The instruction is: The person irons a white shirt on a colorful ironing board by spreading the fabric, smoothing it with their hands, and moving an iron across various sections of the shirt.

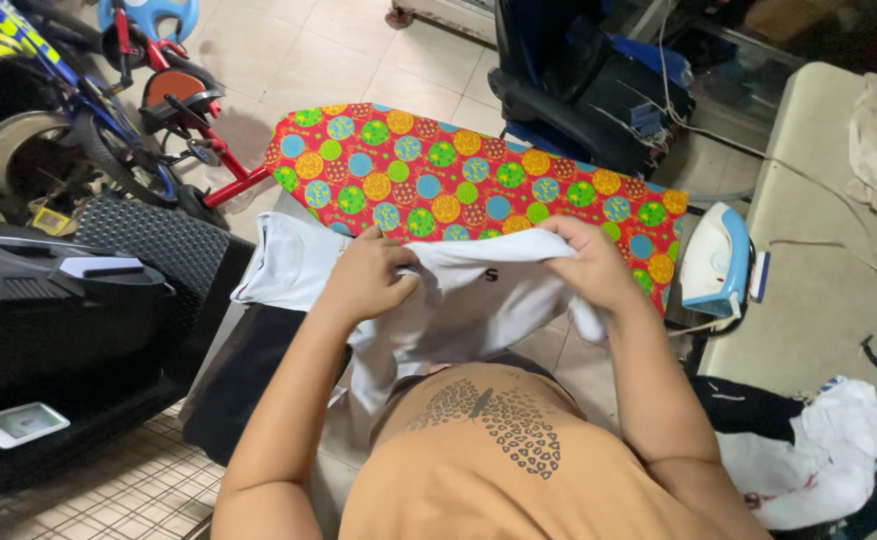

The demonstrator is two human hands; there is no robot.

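A white garment (478,300) is bunched up in front of my chest, over the near edge of an ironing board (478,170) covered in red cloth with coloured circles. My left hand (368,275) grips the garment's upper edge on the left. My right hand (583,262) pinches the same edge on the right. Part of the garment trails off to the left over the board's edge.
A blue and white iron (718,265) stands upright at the board's right end. A beige surface (818,250) with cloths is on the right. Bicycles (108,110) and a black chair (578,80) stand behind the board. A phone (20,423) lies at the left.
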